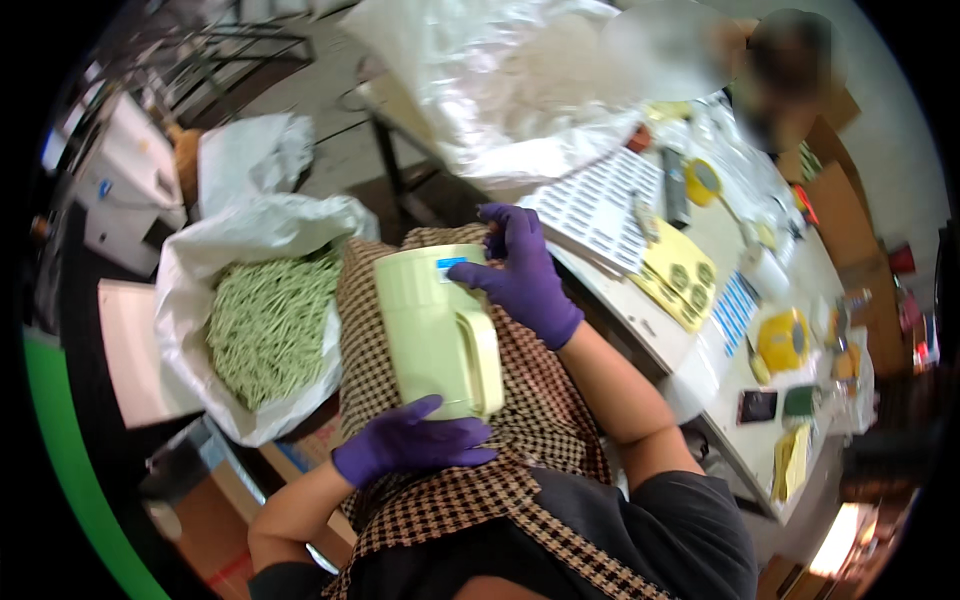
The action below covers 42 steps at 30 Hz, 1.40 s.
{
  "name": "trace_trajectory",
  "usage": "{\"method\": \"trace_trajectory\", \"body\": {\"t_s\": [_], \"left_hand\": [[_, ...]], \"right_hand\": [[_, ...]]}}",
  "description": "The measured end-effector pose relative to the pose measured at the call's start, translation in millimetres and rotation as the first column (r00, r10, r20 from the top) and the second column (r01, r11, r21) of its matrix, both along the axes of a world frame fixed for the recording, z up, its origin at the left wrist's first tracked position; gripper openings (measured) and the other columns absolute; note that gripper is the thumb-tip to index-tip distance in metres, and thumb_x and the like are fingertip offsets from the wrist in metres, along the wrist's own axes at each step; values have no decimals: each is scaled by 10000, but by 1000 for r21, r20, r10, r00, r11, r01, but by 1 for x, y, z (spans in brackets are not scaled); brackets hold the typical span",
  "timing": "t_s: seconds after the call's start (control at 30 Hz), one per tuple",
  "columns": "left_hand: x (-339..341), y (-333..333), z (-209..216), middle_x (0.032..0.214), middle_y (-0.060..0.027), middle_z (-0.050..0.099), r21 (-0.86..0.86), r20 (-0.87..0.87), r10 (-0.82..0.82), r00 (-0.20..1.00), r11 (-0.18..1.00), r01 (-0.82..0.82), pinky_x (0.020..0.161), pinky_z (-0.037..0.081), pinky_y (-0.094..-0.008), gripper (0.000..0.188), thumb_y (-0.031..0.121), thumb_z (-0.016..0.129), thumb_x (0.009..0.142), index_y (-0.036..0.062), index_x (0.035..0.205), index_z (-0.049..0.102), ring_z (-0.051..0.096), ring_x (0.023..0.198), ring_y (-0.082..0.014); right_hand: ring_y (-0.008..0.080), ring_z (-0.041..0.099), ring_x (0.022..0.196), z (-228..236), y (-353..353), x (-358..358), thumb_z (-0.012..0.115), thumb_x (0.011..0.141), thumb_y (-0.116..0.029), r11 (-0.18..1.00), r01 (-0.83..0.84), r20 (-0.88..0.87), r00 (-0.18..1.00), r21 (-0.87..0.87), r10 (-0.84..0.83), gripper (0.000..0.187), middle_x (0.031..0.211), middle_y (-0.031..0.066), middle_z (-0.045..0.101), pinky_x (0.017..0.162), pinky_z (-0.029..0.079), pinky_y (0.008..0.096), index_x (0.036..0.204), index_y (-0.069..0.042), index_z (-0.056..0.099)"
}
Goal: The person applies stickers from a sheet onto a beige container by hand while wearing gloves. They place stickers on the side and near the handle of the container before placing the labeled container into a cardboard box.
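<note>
A pale yellow-green plastic jug (430, 330) with a side handle lies on my lap, over a brown-and-black checked apron (370, 350). My left hand (415, 443), in a purple glove, supports the jug at its near end, thumb on the side and fingers stretched along the base. At the far end, my purple-gloved right hand (530, 275) touches a small blue-and-white sticker (450, 268) with its thumb. Its other fingers are apart from the thumb and partly curled beyond the jug's edge. The sticker sits near the jug's far rim.
To my left stands a white sack (190, 290) filled with thin green strips (270, 325). A table (640, 330) on my right carries a white sheet of labels (600, 205), yellow sticker sheets (675, 275) and yellow tape (783, 340). A large plastic bag (450, 110) and another person (790, 75) are beyond.
</note>
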State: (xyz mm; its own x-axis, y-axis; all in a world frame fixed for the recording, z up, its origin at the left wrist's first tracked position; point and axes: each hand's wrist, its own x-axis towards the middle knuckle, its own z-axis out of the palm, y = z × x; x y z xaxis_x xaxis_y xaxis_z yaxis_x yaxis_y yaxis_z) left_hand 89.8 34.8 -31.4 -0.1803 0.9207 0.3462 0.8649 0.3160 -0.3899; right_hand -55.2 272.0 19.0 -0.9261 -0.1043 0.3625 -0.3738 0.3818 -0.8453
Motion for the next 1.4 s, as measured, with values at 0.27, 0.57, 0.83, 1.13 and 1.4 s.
{"method": "trace_trajectory", "body": {"t_s": [0.27,0.57,0.83,1.13,1.4], "left_hand": [[-45,-35,154,1348,-176,591,710,629,-707,323,353,-609,1111,442,-516,423,305,509,1020,21,1334,528,571,1281,-347],[-120,31,55,1363,-320,549,544,111,-913,-394,387,-745,1036,509,-532,909,407,754,803,35,1537,368,596,1214,-416],[-140,38,2,1397,-309,547,471,41,-913,-406,376,-798,1053,500,-541,894,498,705,863,60,1556,348,589,1239,-423],[-137,33,3,1482,-229,506,491,117,-941,-317,333,-805,1099,479,-470,941,549,690,893,23,1568,299,559,1306,-335],[-137,23,6,1474,-198,525,431,179,-909,-375,415,-801,1088,488,-458,910,483,719,892,13,1560,316,584,1276,-313]], "right_hand": [[269,676,972,-25,214,50,797,789,-16,780,614,-436,740,124,-513,226,1036,128,711,882,529,376,999,-33,717],[307,687,1045,-76,309,45,818,773,-249,648,672,-60,709,359,-702,383,1092,174,722,924,534,377,1088,-36,766],[235,717,971,-83,308,53,861,735,-158,669,730,-29,678,141,-734,244,1059,124,748,861,553,314,930,-25,801],[246,679,1042,-104,398,48,244,1107,-508,789,344,420,899,-509,-121,791,1180,176,729,953,504,327,976,124,702],[194,615,990,17,269,81,487,910,5,936,220,146,972,-275,-186,176,1055,124,671,929,473,319,992,-13,641]]}}
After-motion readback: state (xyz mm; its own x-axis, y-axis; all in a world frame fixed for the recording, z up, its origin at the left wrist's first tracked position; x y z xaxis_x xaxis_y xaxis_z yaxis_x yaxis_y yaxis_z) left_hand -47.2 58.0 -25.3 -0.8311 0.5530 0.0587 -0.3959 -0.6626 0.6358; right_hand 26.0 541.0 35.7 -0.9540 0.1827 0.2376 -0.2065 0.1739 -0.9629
